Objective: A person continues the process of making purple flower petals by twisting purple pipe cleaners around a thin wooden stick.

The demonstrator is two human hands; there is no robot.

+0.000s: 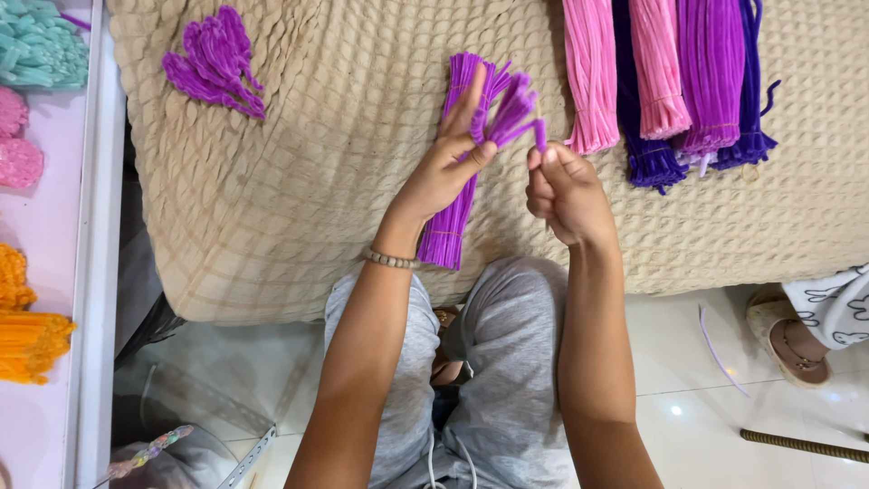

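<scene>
I am holding a small cluster of folded purple pipe cleaners in my left hand, thumb and fingers clamped on it just above the middle of the frame. My right hand is pinching one purple end that is sticking up beside the cluster, its fingers curled shut around that piece. The two hands are sitting close together, nearly touching.

Under my left hand a straight bundle of purple pipe cleaners is lying on the beige quilted cushion. In the upper left of the frame a finished-looking purple looped piece is resting on the same cushion. Along the upper right, bundles of pink, dark purple and violet pipe cleaners are hanging down side by side.

I judge I am in the middle of bending and gathering loops into a shape like the one at the upper left. The next move, as I read it, is calling for a firm pinch at the base so the loops are not springing apart while the loose end is being wound round.

At the left edge, teal, pink and orange pieces are lying on a white shelf.
</scene>
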